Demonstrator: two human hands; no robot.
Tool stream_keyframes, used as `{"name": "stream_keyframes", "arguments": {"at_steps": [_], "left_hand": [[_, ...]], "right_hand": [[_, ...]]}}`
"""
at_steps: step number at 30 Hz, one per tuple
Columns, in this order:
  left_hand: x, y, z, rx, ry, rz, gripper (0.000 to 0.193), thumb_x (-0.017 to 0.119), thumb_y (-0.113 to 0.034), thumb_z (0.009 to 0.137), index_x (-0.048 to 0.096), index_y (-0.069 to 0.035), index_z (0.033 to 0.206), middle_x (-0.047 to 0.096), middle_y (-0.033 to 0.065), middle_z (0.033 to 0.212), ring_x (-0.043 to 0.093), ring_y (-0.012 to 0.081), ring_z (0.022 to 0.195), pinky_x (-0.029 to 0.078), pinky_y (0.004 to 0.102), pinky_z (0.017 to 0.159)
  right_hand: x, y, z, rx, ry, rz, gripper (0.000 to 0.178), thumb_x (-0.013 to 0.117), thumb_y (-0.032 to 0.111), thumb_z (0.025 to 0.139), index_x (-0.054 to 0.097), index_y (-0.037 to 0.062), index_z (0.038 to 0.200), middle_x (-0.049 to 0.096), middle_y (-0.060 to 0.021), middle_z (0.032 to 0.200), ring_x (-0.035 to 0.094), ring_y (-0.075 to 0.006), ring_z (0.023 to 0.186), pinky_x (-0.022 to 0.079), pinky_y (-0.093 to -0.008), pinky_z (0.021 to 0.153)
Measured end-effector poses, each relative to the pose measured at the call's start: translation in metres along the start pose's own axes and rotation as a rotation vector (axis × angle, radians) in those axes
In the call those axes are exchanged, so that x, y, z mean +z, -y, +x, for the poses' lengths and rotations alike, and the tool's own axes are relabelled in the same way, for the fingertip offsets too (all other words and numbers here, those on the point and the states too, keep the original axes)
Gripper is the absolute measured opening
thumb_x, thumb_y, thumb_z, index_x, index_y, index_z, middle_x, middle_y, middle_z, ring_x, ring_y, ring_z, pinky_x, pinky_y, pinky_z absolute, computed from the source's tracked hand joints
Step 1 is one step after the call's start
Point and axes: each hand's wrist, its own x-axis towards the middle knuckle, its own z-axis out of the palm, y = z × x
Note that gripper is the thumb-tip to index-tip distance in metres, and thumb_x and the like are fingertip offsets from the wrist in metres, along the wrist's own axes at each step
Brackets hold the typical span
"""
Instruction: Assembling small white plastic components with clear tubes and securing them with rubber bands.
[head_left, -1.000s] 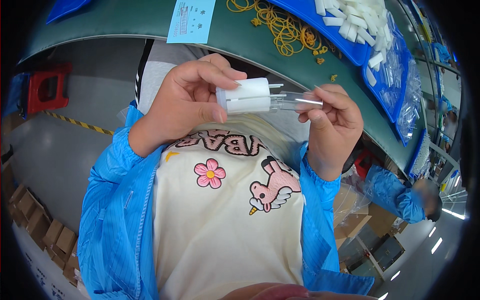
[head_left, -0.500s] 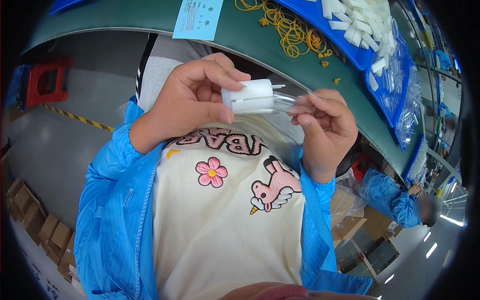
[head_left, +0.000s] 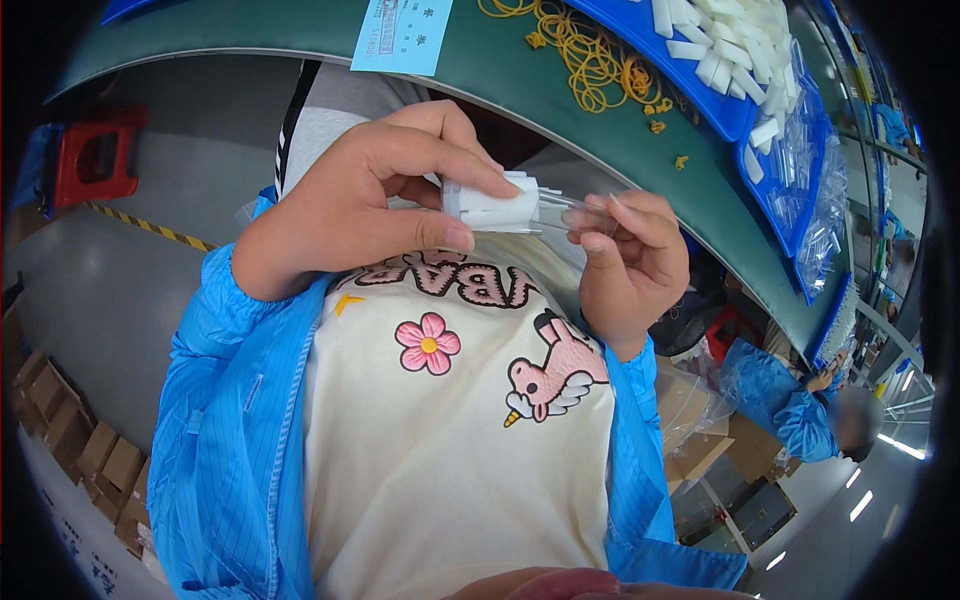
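Note:
My left hand [head_left: 370, 200] pinches a bundle of small white plastic pieces [head_left: 498, 205] between thumb and fingers, close to my chest. My right hand [head_left: 628, 265] grips the open end of a clear plastic bag [head_left: 572, 213] that covers the bundle's right end. Both hands sit just below the edge of the green table [head_left: 560, 100]. Below them I see my cream shirt with a pink flower and a winged animal print, under a blue jacket.
On the green table lie yellow rubber bands [head_left: 590, 60], a blue tray [head_left: 740, 70] with several white pieces and clear bags, and a light blue paper [head_left: 402, 35]. A red stool [head_left: 95, 155] stands on the floor at left. Cardboard boxes [head_left: 70, 440] lie lower left. Another person in blue [head_left: 800, 405] sits at right.
The hands have come closer together; the bundle has slid further into the clear bag and my right hand has closed around the bag's mouth.

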Motion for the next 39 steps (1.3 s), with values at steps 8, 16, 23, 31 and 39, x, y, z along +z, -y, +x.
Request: {"name": "stream_keyframes", "arguments": {"at_steps": [8, 16, 23, 31, 39], "left_hand": [[-0.004, 0.003, -0.002, -0.043, 0.017, -0.105, 0.038, 0.074, -0.002, 0.07, 0.07, -0.003, 0.107, 0.052, 0.0059, 0.107, 0.055, 0.0146, 0.097, 0.049, 0.0254, 0.082], [0.003, 0.016, -0.003, 0.003, 0.01, -0.2, 0.036, 0.07, 0.002, 0.074, 0.069, -0.002, 0.109, 0.052, 0.0076, 0.11, 0.055, 0.0154, 0.103, 0.049, 0.0276, 0.09], [0.011, 0.021, 0.0, 0.054, -0.088, -0.248, 0.024, 0.064, 0.006, 0.076, 0.065, -0.003, 0.099, 0.053, 0.0081, 0.109, 0.053, 0.0146, 0.102, 0.046, 0.0266, 0.088], [0.012, 0.024, 0.002, 0.109, -0.106, -0.197, 0.018, 0.063, 0.002, 0.081, 0.064, -0.005, 0.098, 0.053, 0.0089, 0.111, 0.051, 0.0162, 0.105, 0.041, 0.0299, 0.092], [0.015, 0.036, 0.001, 0.156, -0.06, -0.453, 0.027, 0.074, -0.017, 0.082, 0.065, -0.008, 0.106, 0.05, 0.0114, 0.122, 0.051, 0.0192, 0.112, 0.043, 0.0332, 0.098]], "right_hand": [[-0.004, -0.003, 0.002, 0.119, 0.07, 0.12, 0.03, 0.07, -0.009, 0.077, 0.061, -0.0039, 0.106, 0.056, -0.0149, 0.106, 0.066, -0.0239, 0.09, 0.057, -0.0308, 0.078], [-0.003, -0.009, 0.002, 0.084, 0.117, 0.107, 0.032, 0.073, -0.007, 0.076, 0.062, -0.0028, 0.106, 0.056, -0.0135, 0.106, 0.059, -0.0186, 0.091, 0.051, -0.0289, 0.08], [0.007, -0.009, 0.0, 0.049, 0.083, 0.169, 0.034, 0.075, -0.005, 0.075, 0.06, -0.0014, 0.105, 0.055, -0.0134, 0.106, 0.057, -0.0174, 0.092, 0.05, -0.0297, 0.082], [0.01, -0.01, 0.0, -0.035, 0.08, 0.087, 0.035, 0.073, -0.008, 0.076, 0.059, -0.0021, 0.107, 0.054, -0.0138, 0.106, 0.057, -0.0182, 0.095, 0.05, -0.0299, 0.084], [0.014, -0.007, 0.003, -0.015, -0.101, 0.008, 0.034, 0.069, -0.01, 0.078, 0.058, -0.0017, 0.11, 0.048, -0.0215, 0.129, 0.054, -0.0238, 0.11, 0.048, -0.0333, 0.092]]}}
